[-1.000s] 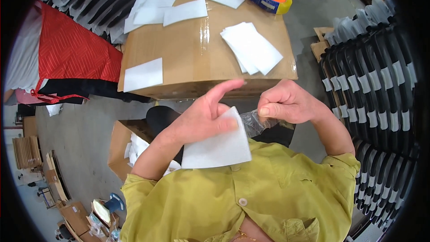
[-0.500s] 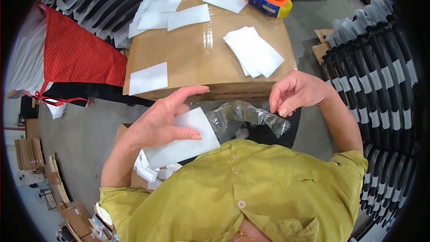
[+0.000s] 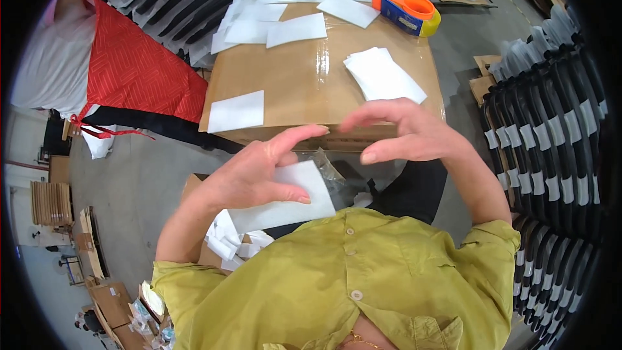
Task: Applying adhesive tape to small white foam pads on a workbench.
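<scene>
My left hand [image 3: 256,172] grips a white foam sheet [image 3: 285,204], its thumb flat on top and its index finger stretched out. The lower fingers are mostly hidden by the sheet. Beside it, my right hand [image 3: 402,133] is open and bare, thumb and fingers apart, just in front of the carton's near edge. A strip of crumpled clear film [image 3: 329,165] shows below and between the hands. Beyond my right hand, a small fanned stack of white foam sheets [image 3: 383,74] lies on the brown carton [image 3: 298,68].
A single foam sheet [image 3: 236,111] lies at the carton's near left, with several overlapping ones [image 3: 295,29] behind. An orange and blue tape dispenser [image 3: 407,11] rests at the far right corner. White scraps [image 3: 227,240] fill a box by my left elbow. A person in a red apron [image 3: 139,68] stands left; stacked black frames [image 3: 544,129] rise right.
My right hand has moved left toward my left hand, and its fingers have spread. The clear film has dropped away from it. My left hand keeps the foam sheet; the view has shifted slightly.
</scene>
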`<state>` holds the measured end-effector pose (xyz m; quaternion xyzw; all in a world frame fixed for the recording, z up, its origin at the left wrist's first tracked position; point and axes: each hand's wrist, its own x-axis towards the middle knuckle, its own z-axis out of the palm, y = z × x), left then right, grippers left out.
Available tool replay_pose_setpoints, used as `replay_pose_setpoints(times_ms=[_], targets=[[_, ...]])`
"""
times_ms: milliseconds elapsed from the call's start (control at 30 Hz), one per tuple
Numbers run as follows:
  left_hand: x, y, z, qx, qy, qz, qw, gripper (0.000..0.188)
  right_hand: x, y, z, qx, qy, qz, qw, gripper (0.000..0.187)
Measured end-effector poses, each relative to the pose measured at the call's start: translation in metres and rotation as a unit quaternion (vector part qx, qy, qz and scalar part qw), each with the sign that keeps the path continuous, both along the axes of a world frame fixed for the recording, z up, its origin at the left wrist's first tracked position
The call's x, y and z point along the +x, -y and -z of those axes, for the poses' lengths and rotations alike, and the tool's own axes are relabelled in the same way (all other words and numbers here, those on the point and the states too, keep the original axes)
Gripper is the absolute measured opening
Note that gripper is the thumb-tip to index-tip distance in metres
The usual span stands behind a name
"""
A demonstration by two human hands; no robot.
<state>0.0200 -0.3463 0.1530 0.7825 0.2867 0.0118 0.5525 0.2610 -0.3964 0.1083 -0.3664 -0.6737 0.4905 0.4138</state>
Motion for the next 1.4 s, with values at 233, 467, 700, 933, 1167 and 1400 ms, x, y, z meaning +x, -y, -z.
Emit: replay_pose_setpoints(times_ms=[233, 467, 700, 933, 1167, 1400], targets=[[-0.005, 0.000, 0.005, 0.334, -0.010, -0.086, 0.939, 0.082, -0.023, -0.008, 0.004, -0.118, -0.035, -0.105, 0.987, 0.012], [0.029, 0.021, 0.044, 0.010, 0.428, -0.290, 0.856, 0.069, -0.047, -0.001, -0.005, 0.187, -0.006, 0.179, 0.966, 0.008], [0.041, 0.017, 0.046, 0.198, 0.332, -0.316, 0.866, 0.052, -0.040, 0.000, -0.012, 0.267, 0.108, 0.175, 0.941, 0.012], [0.025, 0.007, 0.047, 0.268, 0.352, -0.393, 0.806, 0.036, -0.022, 0.010, -0.017, 0.142, 0.063, 0.193, 0.969, 0.006], [0.011, -0.045, 0.072, 0.019, 0.401, -0.374, 0.836, 0.037, 0.153, 0.086, 0.030, -0.054, -0.110, 0.534, 0.836, 0.011], [0.039, -0.083, 0.101, 0.042, 0.171, -0.338, 0.924, 0.053, 0.114, 0.119, -0.006, 0.002, 0.130, 0.502, 0.855, 0.009]])
